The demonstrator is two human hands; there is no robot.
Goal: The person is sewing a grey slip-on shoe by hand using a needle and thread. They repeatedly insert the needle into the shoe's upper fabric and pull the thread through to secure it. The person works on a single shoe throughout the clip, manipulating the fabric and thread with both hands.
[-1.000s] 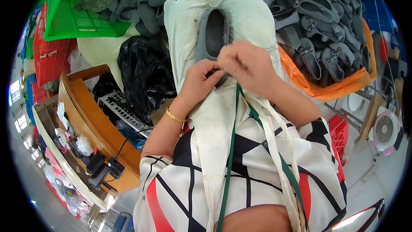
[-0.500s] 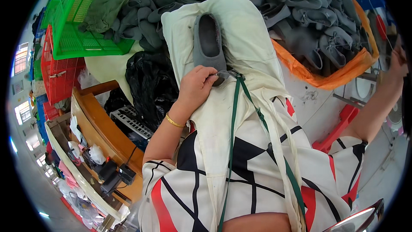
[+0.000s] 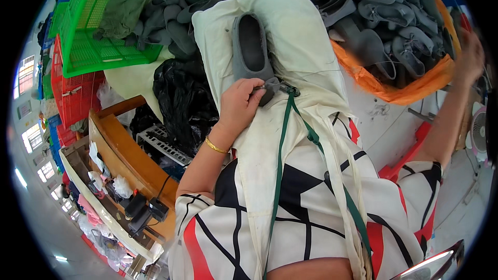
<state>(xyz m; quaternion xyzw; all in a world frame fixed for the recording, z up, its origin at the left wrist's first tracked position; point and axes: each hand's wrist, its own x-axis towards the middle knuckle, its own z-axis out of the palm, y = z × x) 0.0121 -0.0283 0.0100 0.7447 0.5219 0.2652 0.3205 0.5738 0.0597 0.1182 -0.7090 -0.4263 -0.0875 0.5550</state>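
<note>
A grey fabric slip-on shoe (image 3: 239, 61) lies on a cream cloth-covered cushion (image 3: 295, 26) across my lap, its toe toward me. My left hand (image 3: 241, 105) is closed at the toe, thumb and finger pinching a small sheer grey ribbon bow (image 3: 271, 86) there. Far out to the right, my right arm is stretched away from the shoe. My right hand (image 3: 471, 57) is raised and blurred, so its grip cannot be made out. A fine thread seems to run rightward from near the toe over the cushion.
Behind the cushion, grey shoes (image 3: 179, 36) are heaped beside a green basket (image 3: 111, 64). An orange-edged sack (image 3: 394, 91) of bowed shoes stands right. Black plastic (image 3: 181, 98), a wooden drawer unit (image 3: 129, 150) and a red basket (image 3: 78, 85) are left; a fan (image 3: 478, 129) is right.
My right hand has risen and shifted slightly left, near the sack's far right edge. My left hand keeps its pinch at the toe. The view has shifted a little.
</note>
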